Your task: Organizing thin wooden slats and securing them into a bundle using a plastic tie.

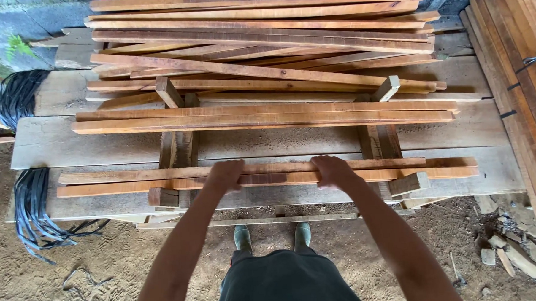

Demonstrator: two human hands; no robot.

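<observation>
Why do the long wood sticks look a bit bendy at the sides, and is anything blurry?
Head view: the wide lens bows the slats near the edges. Soft, even daylight, no glare, only faint shadows under the pile. Both hands, left hand and right hand, look sharp on the front slat.

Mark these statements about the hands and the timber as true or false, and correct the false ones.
1. Both hands rest on the nearest pair of slats. True: left hand and right hand grip them side by side.
2. The nearest slats lie directly on the sand. False: they sit on short cross supports over wide grey planks.
3. Black strapping lies to the left. True.
4. The far pile of slats is neatly squared. False: several lie at angles.
5. The person stands barefoot. False: green boots show below.
</observation>
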